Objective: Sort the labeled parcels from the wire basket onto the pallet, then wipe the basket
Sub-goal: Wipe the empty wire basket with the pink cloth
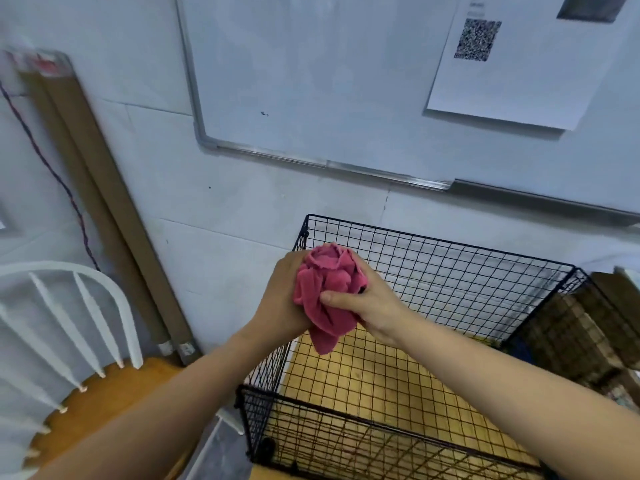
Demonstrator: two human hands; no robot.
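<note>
A black wire basket [446, 251] stands against the wall, and through its mesh only a yellow-brown bottom shows. Above its left side I hold a bunched pink cloth [329, 292] between both hands. My left hand [282, 296] cups the cloth from the left. My right hand [374, 306] grips it from the right, thumb pressed across the front. A tail of the cloth hangs down below my hands. No parcels or pallet are in view.
A white spindle-back chair [83, 341] with a wooden seat stands at the lower left. Long cardboard tubes [104, 202] lean on the wall behind it. A whiteboard [311, 81] hangs above the basket. Brown boxes [581, 327] sit right of the basket.
</note>
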